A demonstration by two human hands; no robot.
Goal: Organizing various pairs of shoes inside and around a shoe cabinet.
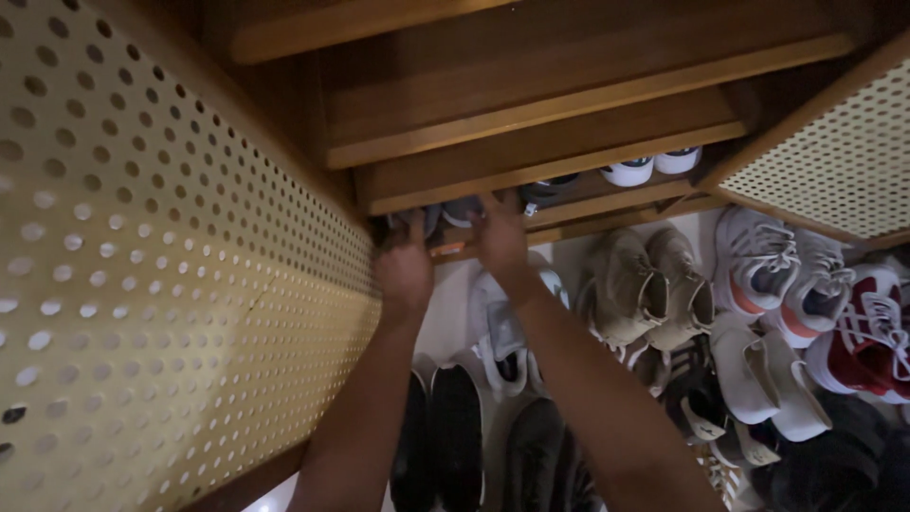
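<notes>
From the head camera we look down into a wooden shoe cabinet (531,114), its perforated cream doors swung out: the left door (152,284) fills the near side, the right door (834,161) is cut off at the frame edge. No packages, labels or signs show that we can make out.

On the lowest shelf (607,204) sits a grey pair of shoes (445,213), mostly hidden under the shelf above and behind our fingers. Further along, a dark shoe (550,188) and a white pair (652,167) peek out, only their toes showing.

Our left hand (406,265) reaches in at the shelf edge, fingers curled onto the grey pair; how firmly it grips we cannot tell. Our right hand (500,237) lies beside it, fingers stretched forward on the same pair, fingertips lost in shadow.

Below on the floor lie tan shoes (649,289), white-and-orange trainers (777,265), a red-and-white trainer (867,337), white slip-ons (763,374) and black shoes (455,436), partly covered by our forearms.
</notes>
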